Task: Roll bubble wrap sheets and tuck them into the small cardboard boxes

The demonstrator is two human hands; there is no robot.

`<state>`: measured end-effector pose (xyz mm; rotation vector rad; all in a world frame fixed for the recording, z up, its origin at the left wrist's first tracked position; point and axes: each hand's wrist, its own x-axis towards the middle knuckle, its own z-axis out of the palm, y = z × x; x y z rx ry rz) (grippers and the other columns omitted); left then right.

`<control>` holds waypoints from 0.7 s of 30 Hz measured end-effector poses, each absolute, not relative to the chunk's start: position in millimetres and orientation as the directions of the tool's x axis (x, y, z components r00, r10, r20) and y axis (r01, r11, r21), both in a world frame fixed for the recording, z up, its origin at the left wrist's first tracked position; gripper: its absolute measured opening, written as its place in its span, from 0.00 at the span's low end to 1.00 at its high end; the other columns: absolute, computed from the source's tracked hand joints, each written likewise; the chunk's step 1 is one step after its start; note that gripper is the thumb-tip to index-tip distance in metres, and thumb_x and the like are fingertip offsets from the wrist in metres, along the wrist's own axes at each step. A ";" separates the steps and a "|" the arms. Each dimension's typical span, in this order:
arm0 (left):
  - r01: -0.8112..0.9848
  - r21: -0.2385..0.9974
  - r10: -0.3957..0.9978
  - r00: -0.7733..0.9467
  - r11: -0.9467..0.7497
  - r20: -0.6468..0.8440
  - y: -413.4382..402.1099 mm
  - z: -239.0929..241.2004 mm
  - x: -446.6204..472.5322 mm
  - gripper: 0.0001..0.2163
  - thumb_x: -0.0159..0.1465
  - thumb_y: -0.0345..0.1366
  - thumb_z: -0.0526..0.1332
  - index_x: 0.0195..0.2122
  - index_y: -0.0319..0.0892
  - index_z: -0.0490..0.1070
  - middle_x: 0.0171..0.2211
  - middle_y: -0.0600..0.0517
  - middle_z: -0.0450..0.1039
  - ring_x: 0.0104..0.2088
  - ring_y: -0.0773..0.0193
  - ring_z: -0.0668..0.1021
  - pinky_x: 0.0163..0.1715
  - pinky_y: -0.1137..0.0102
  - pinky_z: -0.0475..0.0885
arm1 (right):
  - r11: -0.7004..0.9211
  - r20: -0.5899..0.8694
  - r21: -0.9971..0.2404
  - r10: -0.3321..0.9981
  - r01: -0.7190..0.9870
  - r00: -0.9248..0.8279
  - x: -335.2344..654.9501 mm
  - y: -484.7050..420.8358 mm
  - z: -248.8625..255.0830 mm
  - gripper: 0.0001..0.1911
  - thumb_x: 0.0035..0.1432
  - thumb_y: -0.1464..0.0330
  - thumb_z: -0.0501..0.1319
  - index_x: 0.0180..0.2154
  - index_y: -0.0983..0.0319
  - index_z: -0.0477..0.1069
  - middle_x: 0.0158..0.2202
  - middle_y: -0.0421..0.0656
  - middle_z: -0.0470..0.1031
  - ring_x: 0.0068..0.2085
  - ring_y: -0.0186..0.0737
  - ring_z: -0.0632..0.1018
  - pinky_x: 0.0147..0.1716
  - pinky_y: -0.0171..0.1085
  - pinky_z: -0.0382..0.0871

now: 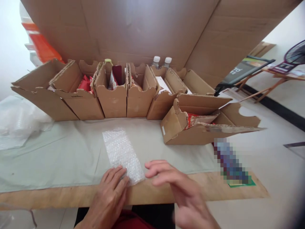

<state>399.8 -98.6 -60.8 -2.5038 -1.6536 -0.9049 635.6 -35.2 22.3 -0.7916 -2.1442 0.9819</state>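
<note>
A clear bubble-wrap pouch (122, 152) lies flat on the cloth, its near end reaching the table's front edge. My left hand (111, 187) rests on the lower left corner of that pouch, fingers laid over the plastic; the thumb is partly hidden. To the right of the pouch, my right hand (176, 184) hovers with its fingers apart and slightly curled. Nothing is in it, and it is a little blurred.
Several open cardboard bins (114, 101) stand in a row behind, some with red packets. Another cardboard bin (190, 136) sits angled at right. A heap of bubble wrap (21, 117) lies at left. Two bottles (156, 60) show behind the row, before a tall cardboard panel (143, 28).
</note>
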 end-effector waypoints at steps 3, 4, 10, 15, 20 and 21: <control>0.819 0.365 0.833 0.226 -0.444 0.506 -96.1 -58.1 398.4 0.12 0.66 0.20 0.53 0.40 0.43 0.72 0.48 0.46 0.81 0.52 0.53 0.80 0.51 0.55 0.76 | 0.602 0.208 -0.689 0.698 0.404 -0.685 628.0 -31.5 -6.8 0.32 0.54 0.72 0.66 0.61 0.54 0.65 0.64 0.49 0.69 0.66 0.52 0.68 0.63 0.55 0.65; 0.804 0.404 0.838 0.199 -0.436 0.508 -94.7 -55.8 397.4 0.12 0.66 0.20 0.53 0.40 0.43 0.71 0.47 0.47 0.82 0.51 0.54 0.81 0.51 0.56 0.76 | 0.629 0.172 -0.633 0.683 0.452 -0.709 626.0 -33.1 -15.6 0.36 0.53 0.73 0.66 0.63 0.56 0.63 0.67 0.51 0.65 0.68 0.54 0.65 0.64 0.56 0.63; 0.679 0.683 0.955 0.091 -0.268 0.284 -83.3 -25.5 380.5 0.09 0.64 0.26 0.54 0.36 0.45 0.71 0.35 0.52 0.82 0.37 0.60 0.83 0.36 0.66 0.79 | 0.730 0.279 -0.511 0.641 0.454 -0.715 603.2 -29.3 -34.3 0.34 0.57 0.77 0.62 0.65 0.59 0.61 0.67 0.54 0.65 0.68 0.53 0.64 0.63 0.55 0.64; 0.618 0.785 0.996 -0.023 -0.049 0.081 -87.0 -15.8 365.9 0.12 0.65 0.37 0.62 0.50 0.47 0.73 0.42 0.50 0.82 0.42 0.58 0.84 0.36 0.67 0.81 | 0.603 0.314 -0.683 0.751 0.411 -0.581 580.9 -13.3 -35.8 0.14 0.63 0.74 0.59 0.48 0.57 0.75 0.41 0.45 0.82 0.44 0.45 0.81 0.45 0.44 0.76; 0.658 0.753 0.984 -0.128 -0.007 0.121 -84.9 -30.0 364.4 0.24 0.66 0.37 0.59 0.64 0.44 0.63 0.40 0.49 0.81 0.39 0.60 0.83 0.40 0.66 0.79 | 0.433 0.161 -0.758 0.848 0.487 -0.504 569.5 -5.9 -43.7 0.19 0.63 0.71 0.61 0.55 0.58 0.72 0.43 0.43 0.82 0.38 0.42 0.81 0.41 0.41 0.76; 0.671 0.741 0.982 -0.141 -0.001 0.129 -81.7 -32.9 364.7 0.22 0.67 0.36 0.57 0.63 0.43 0.63 0.36 0.50 0.80 0.35 0.61 0.82 0.37 0.67 0.78 | 0.429 0.164 -0.755 0.856 0.496 -0.491 568.5 -4.9 -44.6 0.20 0.63 0.71 0.61 0.56 0.58 0.71 0.42 0.43 0.82 0.38 0.42 0.81 0.41 0.41 0.76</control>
